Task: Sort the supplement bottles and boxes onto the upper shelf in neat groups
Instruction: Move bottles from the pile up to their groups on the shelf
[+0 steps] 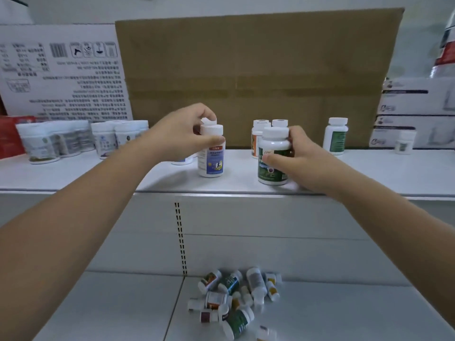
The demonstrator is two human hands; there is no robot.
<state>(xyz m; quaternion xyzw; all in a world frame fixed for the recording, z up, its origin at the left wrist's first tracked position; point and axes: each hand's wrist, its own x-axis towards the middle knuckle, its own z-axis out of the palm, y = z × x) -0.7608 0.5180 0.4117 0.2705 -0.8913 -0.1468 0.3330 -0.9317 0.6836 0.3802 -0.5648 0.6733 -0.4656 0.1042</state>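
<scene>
On shelf [73,173] stand blue-labelled bottle [211,159] and green-labelled bottle [272,168].

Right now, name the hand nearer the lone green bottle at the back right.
Right. The right hand grips a front bottle just left of the lone green bottle; the left hand is farther left.

Both arms extend forward, left hand [182,134] and right hand [301,156] curled, gripping.

White wall [73,8], brown cardboard panel [246,70], printed carton [61,82], upper shelf [369,173], slotted back panel [270,217]
</scene>
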